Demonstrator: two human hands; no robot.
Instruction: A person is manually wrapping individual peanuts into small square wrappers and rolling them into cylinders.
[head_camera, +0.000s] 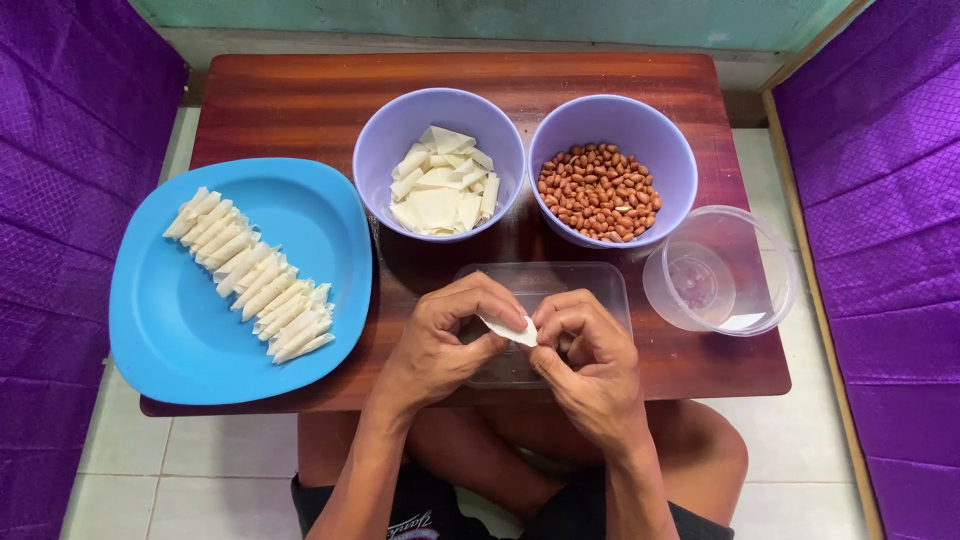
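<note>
Both hands, left (450, 335) and right (585, 350), pinch a thin, pale, limp wrapper (510, 330) above a clear flat lid (590, 285). At 10 o'clock, smooth folded pieces (250, 275) line a glossy blue plate (330, 240); at 12, lilac bowls of wrappers (440, 185) and peanuts (598, 192).

Bare brown wooden counter (300, 100) lies open behind the two lilac plastic bowls (440, 165). Left of them a blue plate (180, 340) blocks passage; right, a clear round tub (720, 270).

A blue plate (180, 330), two lilac bowls (385, 135), red-brown peanuts (598, 192), white wrappers (440, 185), and quilted purple cushions (60, 200).
</note>
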